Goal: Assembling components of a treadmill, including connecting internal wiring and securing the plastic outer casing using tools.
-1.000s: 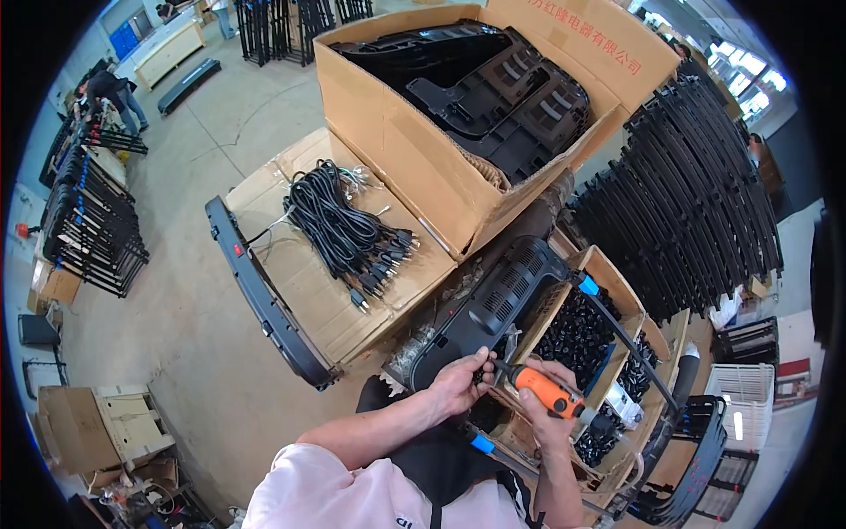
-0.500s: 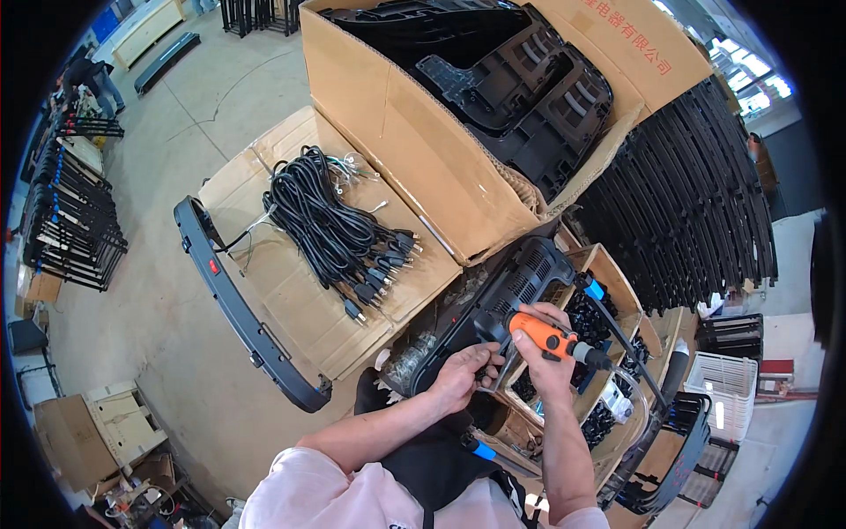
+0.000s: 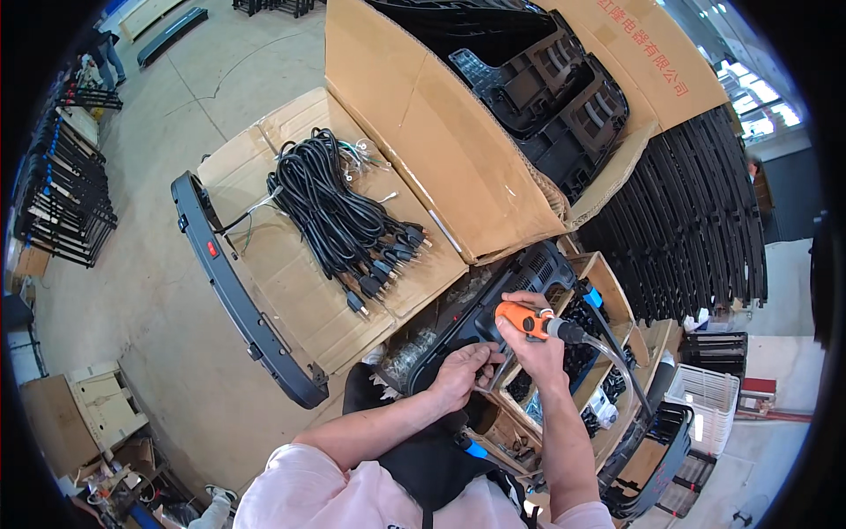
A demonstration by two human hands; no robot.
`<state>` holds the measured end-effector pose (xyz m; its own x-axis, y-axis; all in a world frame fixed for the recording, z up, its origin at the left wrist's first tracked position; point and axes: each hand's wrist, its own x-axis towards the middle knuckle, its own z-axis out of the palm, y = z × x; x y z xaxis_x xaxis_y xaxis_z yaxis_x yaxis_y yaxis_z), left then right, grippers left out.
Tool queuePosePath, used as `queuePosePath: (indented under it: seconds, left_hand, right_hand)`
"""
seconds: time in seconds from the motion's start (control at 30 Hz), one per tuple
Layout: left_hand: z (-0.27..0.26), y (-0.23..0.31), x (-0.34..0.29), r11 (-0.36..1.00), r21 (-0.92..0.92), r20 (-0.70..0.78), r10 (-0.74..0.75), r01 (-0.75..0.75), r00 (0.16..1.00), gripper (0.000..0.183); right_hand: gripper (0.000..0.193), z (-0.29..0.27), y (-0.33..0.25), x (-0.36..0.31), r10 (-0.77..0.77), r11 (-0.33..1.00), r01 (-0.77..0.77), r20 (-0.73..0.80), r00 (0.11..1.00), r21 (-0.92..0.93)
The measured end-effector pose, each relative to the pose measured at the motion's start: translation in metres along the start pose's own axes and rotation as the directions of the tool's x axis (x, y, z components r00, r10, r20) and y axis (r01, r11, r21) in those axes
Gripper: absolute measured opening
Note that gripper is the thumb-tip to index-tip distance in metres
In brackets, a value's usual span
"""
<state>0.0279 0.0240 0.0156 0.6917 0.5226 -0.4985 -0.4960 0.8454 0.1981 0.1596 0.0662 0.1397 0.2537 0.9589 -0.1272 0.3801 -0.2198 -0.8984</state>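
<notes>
My right hand (image 3: 536, 353) is wrapped round an orange power screwdriver (image 3: 522, 319), whose grey and black end points to the right. Beneath it lies a long black plastic housing (image 3: 480, 317) with vent slots at its far end. My left hand (image 3: 463, 375) is at the near edge of this housing, thumb and fingers closed together in a pinch. Whatever sits between those fingertips is too small to make out. The screwdriver's other tip is hidden behind my right hand.
A wooden compartment tray (image 3: 630, 331) with small black parts stands right of my hands. Ahead, a large cardboard box (image 3: 423, 115) holds black plastic mouldings. Coiled black power cords (image 3: 330, 207) lie on a cardboard flap (image 3: 238, 176), beside a curved black bar (image 3: 238, 291). Black frames (image 3: 679, 220) are stacked at right.
The screwdriver and my right hand have shifted slightly left. My left hand keeps nearly the same pinch at the housing's edge. The view has tilted a little.
</notes>
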Motion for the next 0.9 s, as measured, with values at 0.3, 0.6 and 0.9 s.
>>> queuePosePath:
  seconds: [0.3,0.6,0.9]
  left_hand:
    - [0.001,0.005,0.002,0.996,0.092,-0.031,0.016,-0.013,0.999,0.024]
    - [0.001,-0.003,0.005,0.990,0.141,-0.066,0.038,-0.029,0.997,0.028]
    - [0.005,-0.028,-0.036,0.971,-0.207,-0.087,-0.142,0.122,0.986,0.026]
  right_hand:
    - [0.039,-0.002,0.005,0.011,-0.009,0.998,0.007,0.027,1.000,0.070]
    - [0.053,-0.017,0.003,-0.059,-0.034,0.987,0.049,-0.103,0.994,0.151]
    - [0.054,-0.051,0.005,-0.162,0.027,0.965,0.026,-0.198,0.980,0.261]
